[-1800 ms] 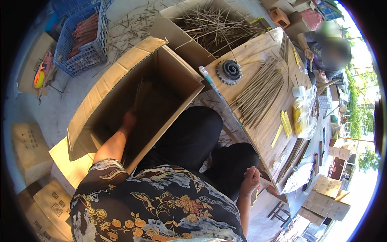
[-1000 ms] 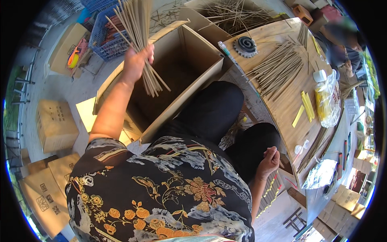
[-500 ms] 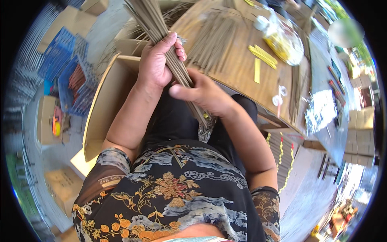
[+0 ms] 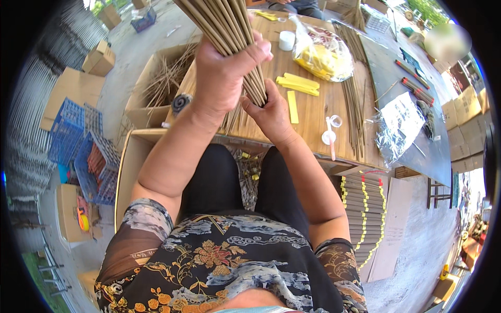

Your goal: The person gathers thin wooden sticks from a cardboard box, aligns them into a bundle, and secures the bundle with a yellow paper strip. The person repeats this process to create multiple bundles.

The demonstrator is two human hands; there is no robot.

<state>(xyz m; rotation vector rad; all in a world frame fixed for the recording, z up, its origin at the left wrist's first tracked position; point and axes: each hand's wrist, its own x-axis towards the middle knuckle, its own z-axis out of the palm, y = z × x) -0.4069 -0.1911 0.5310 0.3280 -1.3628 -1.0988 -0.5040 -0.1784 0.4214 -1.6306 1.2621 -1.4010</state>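
A thick bundle of thin brown sticks (image 4: pixel 222 25), resembling incense sticks, is held up above the near side of the wooden table. My left hand (image 4: pixel 225 70) wraps round the bundle at mid-length. Lower down, my right hand (image 4: pixel 271 116) closes round its bottom end, thumb in front. The upper end fans out slightly and runs past the top of the view. Behind my hands, more loose sticks (image 4: pixel 230 121) lie on the table, partly hidden. Yellow strips (image 4: pixel 298 83) and a single yellow strip (image 4: pixel 292 107) lie to the right of my right hand.
The wooden table (image 4: pixel 310 133) holds a clear bag of yellow pieces (image 4: pixel 323 55), a white roll (image 4: pixel 286 40) and a row of sticks (image 4: pixel 356 115). Left stands a carton of sticks (image 4: pixel 156 86) near blue crates (image 4: pixel 70 128). Banded stick bundles (image 4: pixel 362 214) lie low right. Another person (image 4: pixel 297 7) sits opposite.
The bundle has moved up and away, over the table, and stands steeper. My right hand has shifted to its bottom end. The view has tilted up, showing more of the table.
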